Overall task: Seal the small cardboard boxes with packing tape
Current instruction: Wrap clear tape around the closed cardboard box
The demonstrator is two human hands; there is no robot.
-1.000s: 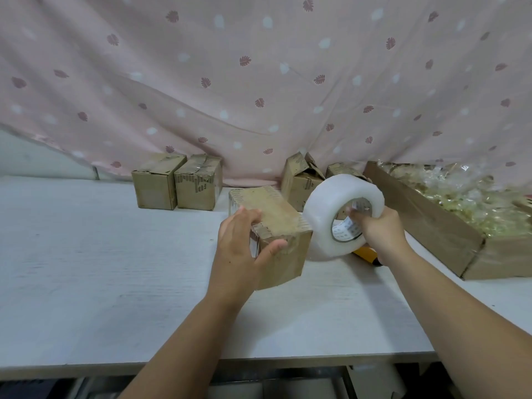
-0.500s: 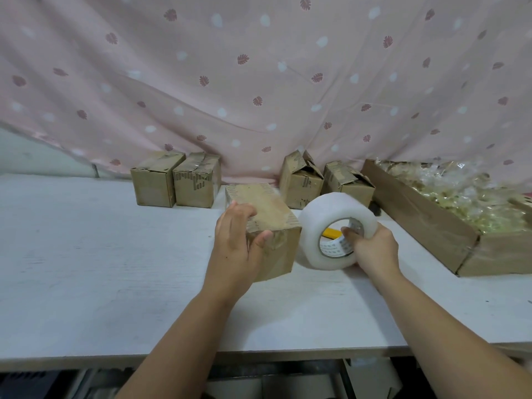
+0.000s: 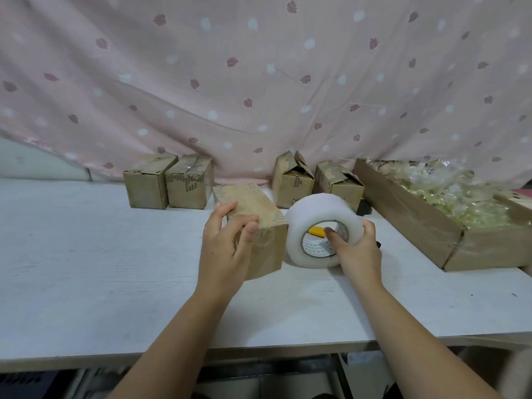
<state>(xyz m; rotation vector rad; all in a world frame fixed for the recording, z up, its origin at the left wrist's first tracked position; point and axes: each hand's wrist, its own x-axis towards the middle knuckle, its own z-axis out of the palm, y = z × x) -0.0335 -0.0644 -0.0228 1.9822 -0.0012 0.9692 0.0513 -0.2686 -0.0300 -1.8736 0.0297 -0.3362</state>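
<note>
White table [image 3: 86,269]: my left hand [image 3: 227,249] grips the cardboard box [image 3: 269,254], right hand [image 3: 359,254] holds the tape roll [image 3: 313,214] just beside it; I'd pull taut, press flat.

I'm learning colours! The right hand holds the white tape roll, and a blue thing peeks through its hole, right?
Not blue: the head view shows a yellow thing peeking through the white tape roll that the right hand holds.

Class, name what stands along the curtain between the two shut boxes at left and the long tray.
In the head view: a left loose-flapped box and a right loose-flapped box, side by side.
</note>
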